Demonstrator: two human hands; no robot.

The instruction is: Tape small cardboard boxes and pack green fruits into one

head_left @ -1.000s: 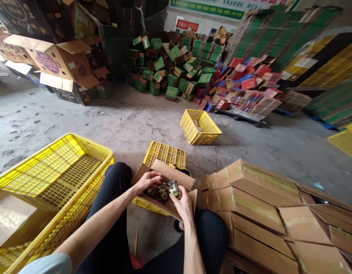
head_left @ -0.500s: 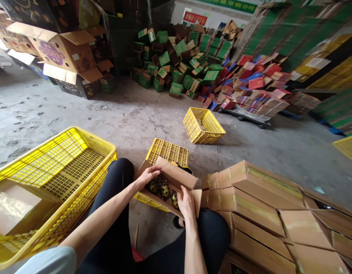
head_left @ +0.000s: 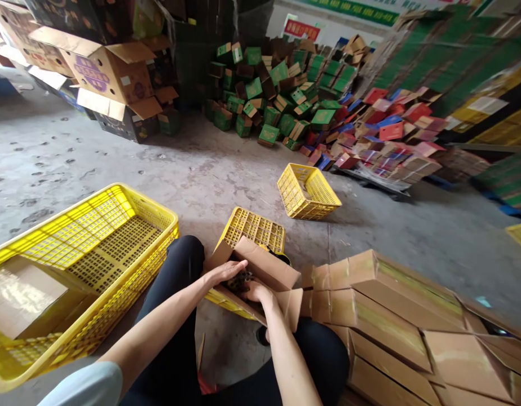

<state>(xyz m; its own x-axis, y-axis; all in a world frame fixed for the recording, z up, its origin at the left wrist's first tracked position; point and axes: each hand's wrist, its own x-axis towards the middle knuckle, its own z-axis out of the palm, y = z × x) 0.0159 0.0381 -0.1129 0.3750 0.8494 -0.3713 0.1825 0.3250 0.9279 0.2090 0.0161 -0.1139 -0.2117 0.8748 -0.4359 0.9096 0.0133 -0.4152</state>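
An open cardboard box [head_left: 271,265] with raised flaps sits between my knees on an upturned yellow crate [head_left: 254,228]. Inside it lie dark-mottled round pieces [head_left: 237,280] that look like fruit, mostly covered by my hands. My left hand [head_left: 227,272] reaches over the box's left side, fingers stretched out above the pieces. Deeper in the box, my right hand [head_left: 257,292] has its fingers curled against the dark pieces; their tips are hidden, and what they hold I cannot make out.
A large yellow crate [head_left: 116,304] on my left holds a cardboard box [head_left: 26,293]. Stacked closed cartons [head_left: 396,299] stand at my right. Ahead is a smaller yellow crate [head_left: 309,192]. Farther back lie heaps of green boxes [head_left: 269,134] and red and blue boxes [head_left: 389,131].
My right hand has moved left and deeper into the box, covering pieces that showed before. My left hand has shifted slightly over the opening. The whole view has moved a little.
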